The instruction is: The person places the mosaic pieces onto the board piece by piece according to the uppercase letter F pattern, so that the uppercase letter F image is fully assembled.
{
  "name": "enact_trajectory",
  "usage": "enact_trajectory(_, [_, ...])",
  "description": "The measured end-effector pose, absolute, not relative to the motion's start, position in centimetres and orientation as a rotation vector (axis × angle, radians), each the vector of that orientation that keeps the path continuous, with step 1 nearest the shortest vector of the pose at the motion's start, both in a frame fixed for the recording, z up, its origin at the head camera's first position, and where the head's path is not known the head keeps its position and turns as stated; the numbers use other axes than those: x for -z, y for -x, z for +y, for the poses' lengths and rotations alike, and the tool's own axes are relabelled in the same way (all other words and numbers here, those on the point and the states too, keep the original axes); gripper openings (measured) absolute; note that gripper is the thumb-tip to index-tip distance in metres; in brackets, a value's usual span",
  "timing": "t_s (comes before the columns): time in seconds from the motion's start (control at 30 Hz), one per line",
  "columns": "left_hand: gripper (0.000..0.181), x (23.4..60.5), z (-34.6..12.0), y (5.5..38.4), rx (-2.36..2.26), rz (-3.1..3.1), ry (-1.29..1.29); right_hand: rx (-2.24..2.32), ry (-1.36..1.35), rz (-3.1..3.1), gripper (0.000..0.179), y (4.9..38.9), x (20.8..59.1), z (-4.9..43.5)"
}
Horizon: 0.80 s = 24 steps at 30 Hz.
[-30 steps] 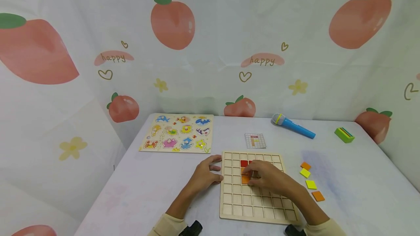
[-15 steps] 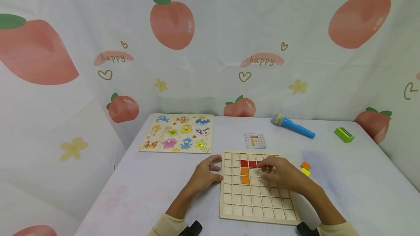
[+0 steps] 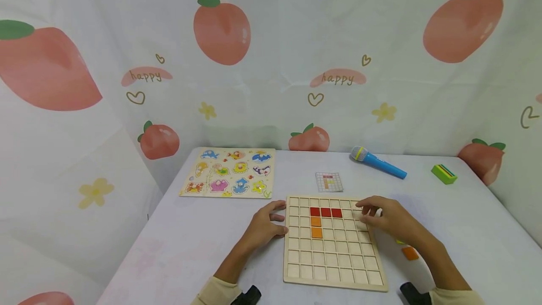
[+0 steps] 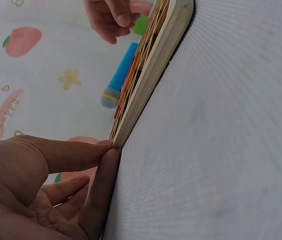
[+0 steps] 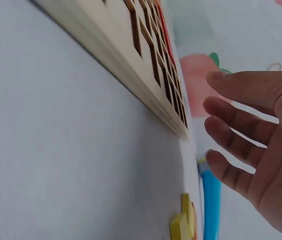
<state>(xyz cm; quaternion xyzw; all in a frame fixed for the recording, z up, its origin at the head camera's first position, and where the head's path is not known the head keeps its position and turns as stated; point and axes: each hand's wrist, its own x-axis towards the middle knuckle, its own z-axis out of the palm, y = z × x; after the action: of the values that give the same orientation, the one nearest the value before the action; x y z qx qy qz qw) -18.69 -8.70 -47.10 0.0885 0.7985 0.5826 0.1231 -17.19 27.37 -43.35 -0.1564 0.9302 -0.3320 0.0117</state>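
Note:
A light wooden grid board [image 3: 330,274] lies flat in front of me in the head view. Three red tiles [image 3: 325,212] form a row in its upper part. Below the leftmost red one, two orange tiles [image 3: 316,232] sit in a column. My left hand [image 3: 261,222] touches the board's left edge with its thumb and fingertips, as the left wrist view also shows. Over the board's upper right edge hovers my right hand [image 3: 391,218], fingers loosely bent and nothing between them. In the right wrist view, its fingers [image 5: 236,142] are apart from the board.
A loose orange tile [image 3: 410,253] and a partly hidden yellow tile [image 3: 400,242] lie right of the board. Behind are a printed grid card [image 3: 334,183], a blue toy microphone [image 3: 383,166], a green block [image 3: 444,174] and a sea-animal puzzle [image 3: 230,189].
My right hand has moved right, from over the tiles to the board's right edge, uncovering the third red tile. My left hand stays at the left edge.

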Motion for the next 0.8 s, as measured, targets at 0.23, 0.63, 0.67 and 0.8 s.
enact_trajectory(0.23, [0.073,47.1,-8.6,18.7,-1.698,2.323,-0.247,0.998,0.407,2.934,0.032,17.4,43.6,29.1])
enact_trajectory(0.63, [0.073,47.1,-8.7,18.8,-1.706,2.318,-0.244,0.968,0.278,2.965,0.032,17.6,43.7,32.0])
enact_trajectory(0.67, [0.073,47.1,-8.7,18.8,-1.706,2.317,-0.244,0.963,0.258,2.963,0.033,17.6,43.7,32.2])
enact_trajectory(0.8, [0.072,47.2,-8.7,18.7,-1.692,2.33,-0.24,0.947,0.177,2.951,0.037,17.6,43.5,33.0])
